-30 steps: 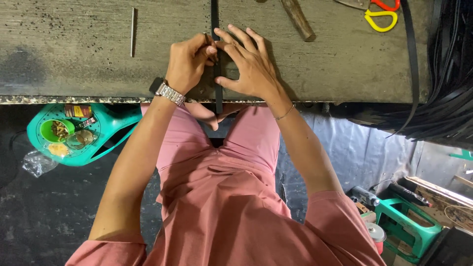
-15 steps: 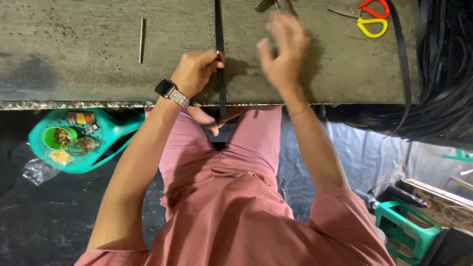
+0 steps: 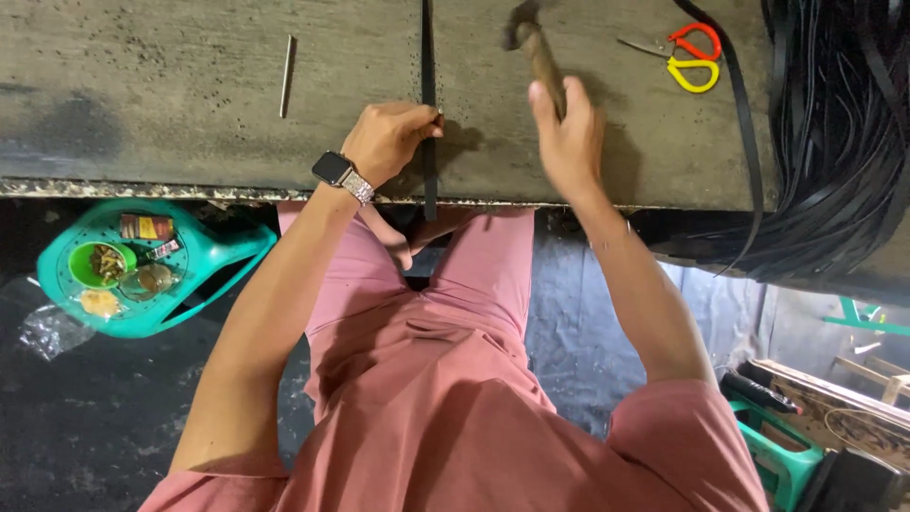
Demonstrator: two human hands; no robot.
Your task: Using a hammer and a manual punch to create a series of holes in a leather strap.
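Work stands at an early stage: black strap [image 3: 428, 114] lies flat along the grey surface [image 3: 171, 104], its near end hanging over the edge, no fastening visible yet. Left hand [image 3: 391, 140] pins the strap, grip pinched together on it. Right hand [image 3: 569, 133] is raised, clamped around a hammer [image 3: 536, 47] handle, head up. Scissors [image 3: 687, 57] lie apart.

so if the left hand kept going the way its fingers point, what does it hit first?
The left hand points right, fingertips already at the black strip. Past it lies bare bench, then the right hand gripping the hammer, though height there is unclear.
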